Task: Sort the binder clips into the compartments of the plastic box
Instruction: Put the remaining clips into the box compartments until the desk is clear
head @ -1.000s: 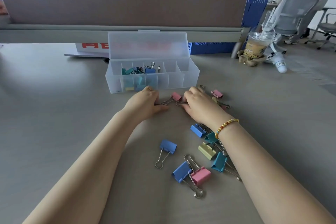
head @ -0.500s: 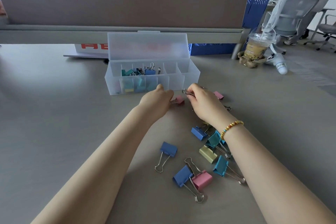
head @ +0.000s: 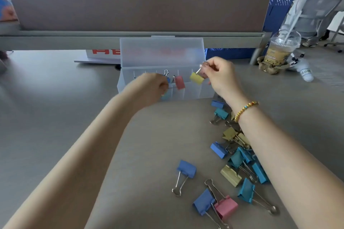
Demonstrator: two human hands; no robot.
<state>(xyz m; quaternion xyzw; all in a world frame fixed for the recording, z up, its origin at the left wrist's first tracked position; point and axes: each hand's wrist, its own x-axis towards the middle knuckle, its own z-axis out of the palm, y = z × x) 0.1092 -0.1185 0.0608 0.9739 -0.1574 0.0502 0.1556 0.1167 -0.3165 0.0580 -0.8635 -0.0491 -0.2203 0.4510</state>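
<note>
The clear plastic box [head: 202, 92] stands open at the middle of the desk, its lid [head: 162, 52] upright behind it. Blue and teal clips lie in its left compartments, partly hidden by my left hand [head: 151, 87]. That hand hovers over the box front and pinches a pink binder clip [head: 180, 82] by its wire handle; the view is blurred there. My right hand [head: 218, 74] pinches the handle of a yellow binder clip [head: 197, 78] hanging above the right compartments. Several loose clips lie near my right forearm, among them a blue clip [head: 186, 169] and a pink clip [head: 225, 207].
A brown partition [head: 130, 0] closes the back of the desk. An iced drink cup [head: 280, 52] and a small white bottle [head: 305, 73] stand at the back right. A white box with red letters [head: 104, 53] sits behind the plastic box. An office chair [head: 320, 11] is beyond the desk.
Both hands rose from the desk to above the box. The left hand carried the pink clip up, and the right hand lifted a yellow clip.
</note>
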